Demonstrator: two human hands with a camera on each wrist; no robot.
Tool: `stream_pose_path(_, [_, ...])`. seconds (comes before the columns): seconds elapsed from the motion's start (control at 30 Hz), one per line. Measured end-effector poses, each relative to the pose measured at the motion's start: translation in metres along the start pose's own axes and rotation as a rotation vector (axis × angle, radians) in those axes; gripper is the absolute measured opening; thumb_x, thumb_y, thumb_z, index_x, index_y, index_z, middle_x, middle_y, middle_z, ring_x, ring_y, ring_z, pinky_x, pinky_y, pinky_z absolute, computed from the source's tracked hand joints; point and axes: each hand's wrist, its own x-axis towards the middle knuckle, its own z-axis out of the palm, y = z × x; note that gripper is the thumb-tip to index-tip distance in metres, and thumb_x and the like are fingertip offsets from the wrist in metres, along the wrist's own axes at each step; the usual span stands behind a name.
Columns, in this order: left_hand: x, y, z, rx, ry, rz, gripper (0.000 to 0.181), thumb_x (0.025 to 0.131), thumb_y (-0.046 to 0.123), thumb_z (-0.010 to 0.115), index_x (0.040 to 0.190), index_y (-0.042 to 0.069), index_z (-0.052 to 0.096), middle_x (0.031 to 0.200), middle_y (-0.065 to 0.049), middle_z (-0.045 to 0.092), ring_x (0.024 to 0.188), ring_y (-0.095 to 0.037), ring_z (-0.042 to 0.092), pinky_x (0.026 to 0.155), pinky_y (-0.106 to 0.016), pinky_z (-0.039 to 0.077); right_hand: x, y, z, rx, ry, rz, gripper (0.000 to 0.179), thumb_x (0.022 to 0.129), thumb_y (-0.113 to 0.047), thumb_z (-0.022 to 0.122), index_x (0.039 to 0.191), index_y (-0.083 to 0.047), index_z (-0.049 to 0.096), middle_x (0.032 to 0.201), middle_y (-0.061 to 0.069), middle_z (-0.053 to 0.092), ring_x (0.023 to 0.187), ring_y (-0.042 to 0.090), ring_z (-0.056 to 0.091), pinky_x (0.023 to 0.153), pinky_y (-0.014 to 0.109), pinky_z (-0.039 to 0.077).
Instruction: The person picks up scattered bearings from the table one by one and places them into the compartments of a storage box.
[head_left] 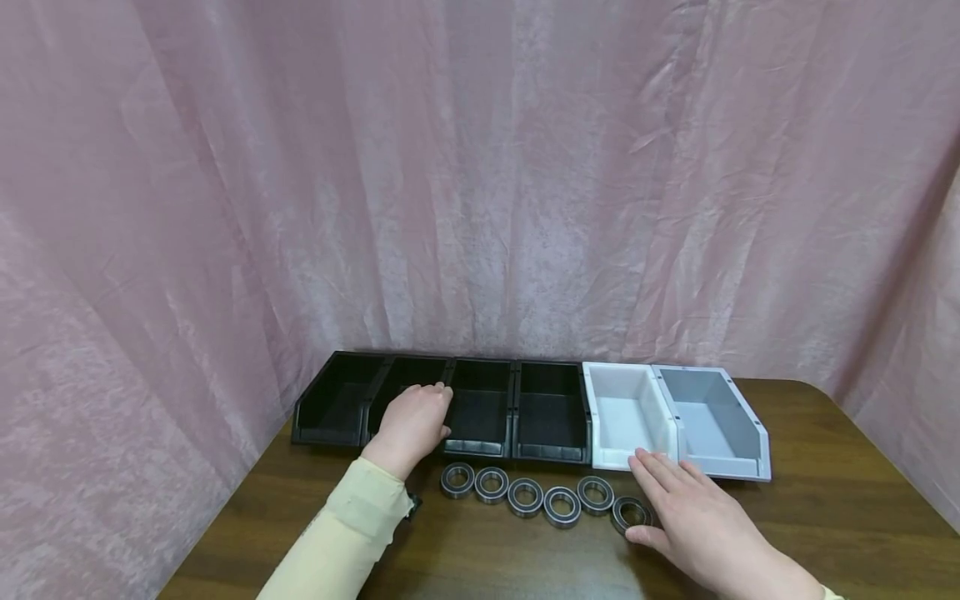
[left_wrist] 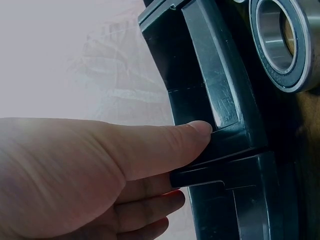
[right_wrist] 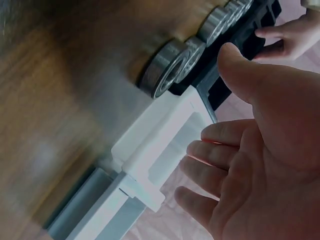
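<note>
My left hand [head_left: 414, 421] reaches over the row of black bins. In the left wrist view its thumb lies on one side of a black bin [left_wrist: 225, 95] wall and its fingers on the other, gripping the wall between two bins. My right hand [head_left: 697, 521] is held with fingers straight, fingertips at the front lip of the white bin [head_left: 628, 412]. Its thumb overlaps the rightmost metal ball bearing [head_left: 619, 515] in the head view. In the right wrist view the right palm [right_wrist: 270, 175] is bare, with nothing held.
Several ball bearings [head_left: 525, 497] lie in a slightly wavy row in front of the bins. A grey bin [head_left: 761, 450] ends the row on the right. All stand on a brown wooden table [head_left: 847, 467], with a pink curtain [head_left: 480, 183] behind.
</note>
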Motion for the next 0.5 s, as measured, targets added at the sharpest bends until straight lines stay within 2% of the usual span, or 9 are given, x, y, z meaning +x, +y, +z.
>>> stream_pose_path(0.3, [-0.0002,0.0001,-0.0012,-0.005,-0.022,-0.003,0.056,0.086,0.018,0.097,0.133,-0.002,0.074,0.138,-0.021,0.074,0.121,-0.035,0.074,0.11,-0.046,0.057,-0.0027,-0.0028,0.0058,0.07,-0.084,-0.009,0.082,0.092,-0.054,0.087,0.149,0.001,0.065,0.152,0.015,0.064,0.13,0.039,0.067,0.11,0.057,0.054])
stream_pose_path(0.5, [-0.0005,0.0003,-0.0028,-0.01,-0.028,-0.014,0.056,0.087,0.019,0.097,0.133,-0.002,0.074,0.138,-0.021,0.074,0.121,-0.035,0.074,0.109,-0.046,0.058,-0.0049,-0.0026,0.0088,0.09,-0.104,-0.008,0.082,0.092,-0.056,0.086,0.149,0.0,0.065,0.152,0.015,0.065,0.132,0.037,0.068,0.11,0.058,0.055])
